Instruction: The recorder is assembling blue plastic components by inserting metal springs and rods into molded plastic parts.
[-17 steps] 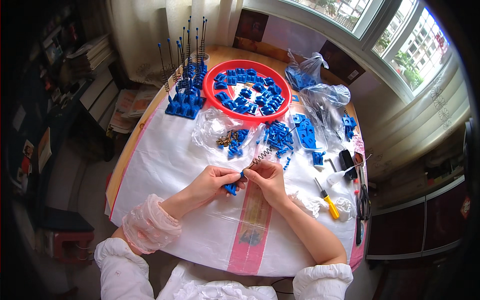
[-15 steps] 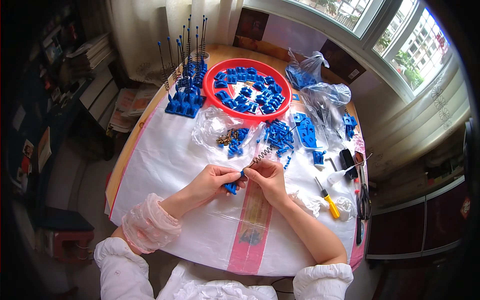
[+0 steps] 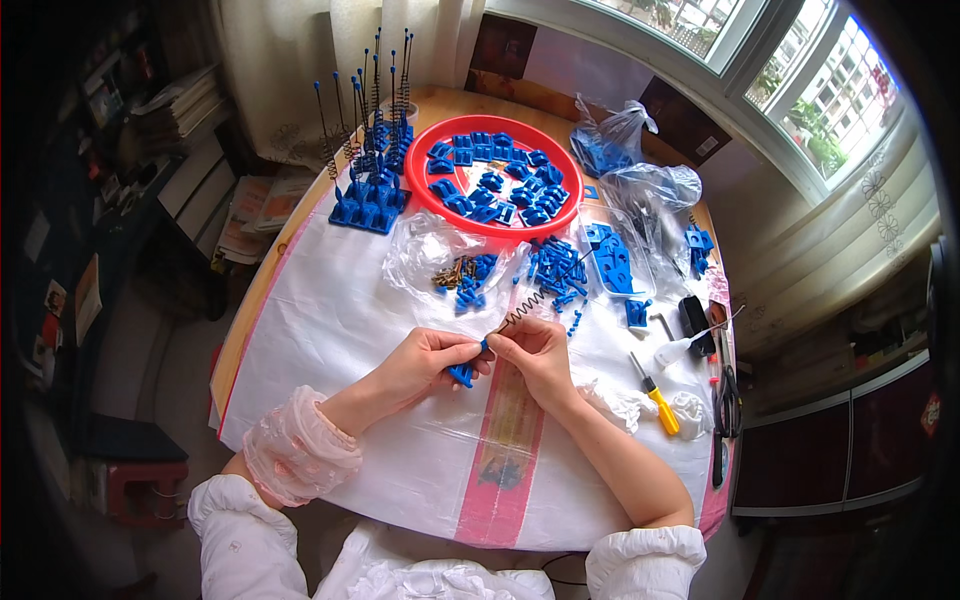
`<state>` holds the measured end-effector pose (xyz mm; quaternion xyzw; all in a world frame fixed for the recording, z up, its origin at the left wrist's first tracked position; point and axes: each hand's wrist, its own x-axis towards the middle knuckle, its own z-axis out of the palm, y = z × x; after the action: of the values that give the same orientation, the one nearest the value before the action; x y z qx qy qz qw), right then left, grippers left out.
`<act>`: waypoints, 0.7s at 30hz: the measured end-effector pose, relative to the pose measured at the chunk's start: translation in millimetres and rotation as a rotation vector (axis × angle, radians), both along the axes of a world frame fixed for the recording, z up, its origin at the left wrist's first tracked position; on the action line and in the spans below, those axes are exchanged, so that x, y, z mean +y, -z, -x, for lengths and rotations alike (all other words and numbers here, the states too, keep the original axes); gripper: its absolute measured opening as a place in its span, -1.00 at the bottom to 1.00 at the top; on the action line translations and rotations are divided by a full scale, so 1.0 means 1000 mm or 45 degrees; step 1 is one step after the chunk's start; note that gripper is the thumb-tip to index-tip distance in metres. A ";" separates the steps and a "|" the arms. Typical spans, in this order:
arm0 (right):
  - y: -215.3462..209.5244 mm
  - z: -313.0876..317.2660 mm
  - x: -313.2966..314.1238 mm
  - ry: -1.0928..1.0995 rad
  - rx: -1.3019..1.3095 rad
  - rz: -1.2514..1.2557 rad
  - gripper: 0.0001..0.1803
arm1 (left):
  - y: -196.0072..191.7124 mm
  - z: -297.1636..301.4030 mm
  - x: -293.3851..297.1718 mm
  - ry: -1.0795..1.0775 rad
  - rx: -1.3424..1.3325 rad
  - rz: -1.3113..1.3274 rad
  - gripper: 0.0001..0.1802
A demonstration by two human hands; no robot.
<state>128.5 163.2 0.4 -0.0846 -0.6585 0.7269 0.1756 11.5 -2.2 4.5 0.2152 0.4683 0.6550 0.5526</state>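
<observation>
Blue piece [image 3: 461,376] in the left hand [image 3: 415,365] and black spring [image 3: 525,308] in the right hand [image 3: 540,362], fingertips pinched together on each, nearside of the red tray [image 3: 412,172], grips unchanged, suggesting slow, fine handwork.

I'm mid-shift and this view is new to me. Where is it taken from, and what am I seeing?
There's no machine: these are a person's bare hands, seen from above by the left of two head-worn fisheye cameras, so straight edges bend. Left in the picture is the person's left.

The left hand holds a small blue piece. The right hand pinches close beside it, where a black spring slants up and away; the exact grip is partly hidden.

On the white-covered table are a red tray of blue parts, brass-coloured pieces and, to the right, a yellow-handled screwdriver.
</observation>
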 end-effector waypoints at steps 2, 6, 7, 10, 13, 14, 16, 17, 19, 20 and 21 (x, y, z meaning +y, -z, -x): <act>0.000 0.001 0.001 0.000 0.009 0.006 -0.89 | -0.001 0.001 0.000 0.001 0.005 -0.002 -0.72; 0.000 0.001 0.001 0.001 0.024 0.017 -0.88 | -0.003 0.001 0.001 0.001 0.003 0.002 -0.72; 0.001 0.000 0.000 0.002 0.021 0.018 -0.88 | -0.002 0.000 0.000 -0.001 -0.001 0.011 -0.73; 0.000 0.001 0.001 0.005 0.006 -0.004 -0.88 | -0.001 0.000 0.000 -0.006 -0.011 -0.003 -0.73; 0.001 0.001 0.000 0.008 0.000 -0.004 -0.88 | 0.000 0.001 0.000 -0.002 0.004 0.003 -0.73; 0.001 0.000 0.001 0.006 0.005 0.003 -0.88 | -0.001 0.001 0.000 0.000 0.007 0.001 -0.73; 0.001 0.000 0.001 0.000 0.016 0.016 -0.89 | -0.002 0.000 0.001 0.003 0.012 -0.003 -0.73; 0.001 0.000 0.001 0.000 0.016 0.014 -0.88 | -0.002 0.000 0.001 0.002 0.013 -0.003 -0.73; 0.002 0.000 0.001 0.000 0.013 0.014 -0.88 | -0.001 0.000 0.001 0.000 0.011 -0.001 -0.73; 0.002 0.000 0.001 0.003 0.009 -0.001 -0.88 | -0.001 0.000 0.001 0.001 0.010 0.002 -0.72; 0.002 0.000 0.001 0.006 0.004 -0.016 -0.88 | -0.002 0.001 0.000 0.001 0.008 0.005 -0.72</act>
<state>128.2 164.6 -1.4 -0.0837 -0.6626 0.7224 0.1790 11.0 -1.9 6.4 0.2165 0.4713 0.6530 0.5518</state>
